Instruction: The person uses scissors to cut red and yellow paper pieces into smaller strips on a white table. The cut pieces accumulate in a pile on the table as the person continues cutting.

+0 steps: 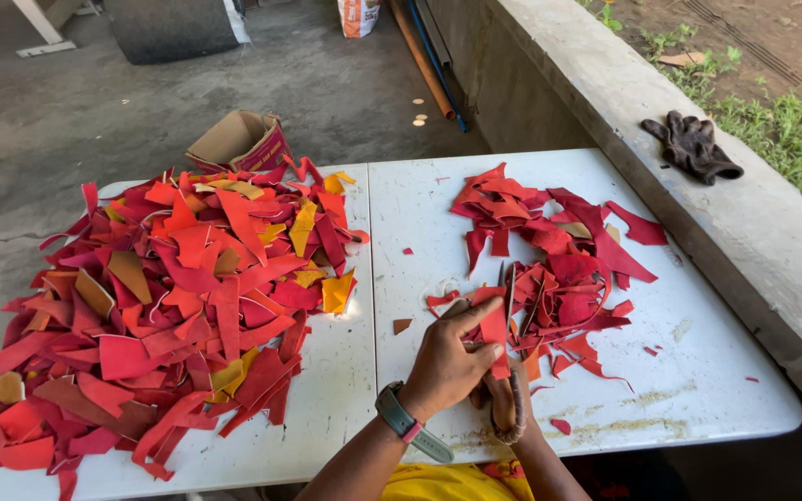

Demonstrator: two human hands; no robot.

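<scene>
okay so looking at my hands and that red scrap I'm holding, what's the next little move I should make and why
Probably drop the red scrap onto the smaller red pile just beyond your hands. Your left hand pinches it right at that pile's near edge, the right hand sits mostly hidden beneath, and the big mixed heap lies further off to your left.

A white table [689, 390] carries a big heap of red and yellow scraps [169, 297] on its left half, a smaller red pile [559, 250] on its right.
</scene>
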